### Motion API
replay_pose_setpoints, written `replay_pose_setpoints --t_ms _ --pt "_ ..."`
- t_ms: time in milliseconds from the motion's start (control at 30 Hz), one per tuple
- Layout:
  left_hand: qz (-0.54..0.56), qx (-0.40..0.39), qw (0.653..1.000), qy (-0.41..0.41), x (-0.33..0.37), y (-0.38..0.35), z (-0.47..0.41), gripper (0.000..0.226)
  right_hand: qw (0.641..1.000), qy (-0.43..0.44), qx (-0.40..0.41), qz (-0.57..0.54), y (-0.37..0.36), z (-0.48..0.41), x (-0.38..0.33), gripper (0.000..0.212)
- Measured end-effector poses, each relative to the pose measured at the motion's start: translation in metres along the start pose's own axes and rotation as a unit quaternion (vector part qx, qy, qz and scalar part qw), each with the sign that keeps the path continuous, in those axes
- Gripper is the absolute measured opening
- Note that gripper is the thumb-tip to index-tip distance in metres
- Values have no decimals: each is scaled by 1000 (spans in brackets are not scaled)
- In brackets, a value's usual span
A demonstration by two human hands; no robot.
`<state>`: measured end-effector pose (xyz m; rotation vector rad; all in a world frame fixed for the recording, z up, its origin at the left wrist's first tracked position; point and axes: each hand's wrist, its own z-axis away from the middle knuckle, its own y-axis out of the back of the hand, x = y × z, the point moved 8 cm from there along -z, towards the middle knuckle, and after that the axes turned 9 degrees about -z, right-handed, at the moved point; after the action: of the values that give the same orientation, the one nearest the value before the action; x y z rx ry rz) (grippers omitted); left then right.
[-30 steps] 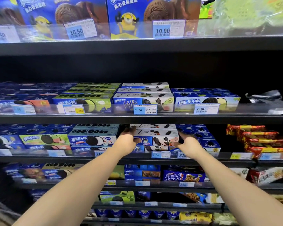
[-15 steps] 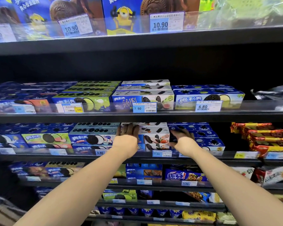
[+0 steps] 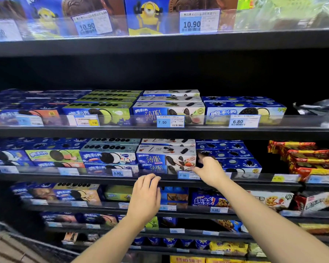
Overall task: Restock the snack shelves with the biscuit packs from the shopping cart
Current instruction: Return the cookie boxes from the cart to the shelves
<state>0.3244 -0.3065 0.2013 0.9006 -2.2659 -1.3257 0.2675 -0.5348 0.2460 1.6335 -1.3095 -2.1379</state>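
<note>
A white-and-blue strawberry biscuit pack (image 3: 165, 158) lies on top of a matching pack in the middle shelf (image 3: 160, 179), above the 7.50 tag. My right hand (image 3: 209, 168) is at that pack's right end, thumb by its lower corner, fingers in the gap beside the blue packs (image 3: 234, 162). It grips nothing that I can see. Lower down, my left hand (image 3: 146, 198) hangs in front of the shelf edge, fingers loosely curled and empty.
Biscuit boxes fill the shelf above (image 3: 169, 111) and the lower rows. Red-and-yellow packs (image 3: 310, 158) sit at the right. A dark gap shows at the upper shelf's right end (image 3: 315, 107). The cart's rim (image 3: 17, 238) shows at the bottom left.
Both hands were at the sides of the strawberry pack on the shelf. My left hand has since let go and dropped below the shelf edge; my right hand stays by the pack's right end.
</note>
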Motion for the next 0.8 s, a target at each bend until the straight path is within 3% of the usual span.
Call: replay_pose_setpoints --t_ms 200,467,633,800 --pt "-5 -50 998 35 -10 0 -13 41 1000 -7 13 4 8 -3 1 63" --pt "-8 -101 994 46 -14 1 -30 45 996 -19 49 68 4 -1 5 36" --pt "15 -100 994 31 -18 11 -25 44 986 12 132 98 14 21 -11 31" --pt "12 -120 993 -7 -30 29 -7 41 986 24 120 111 1 60 -28 34"
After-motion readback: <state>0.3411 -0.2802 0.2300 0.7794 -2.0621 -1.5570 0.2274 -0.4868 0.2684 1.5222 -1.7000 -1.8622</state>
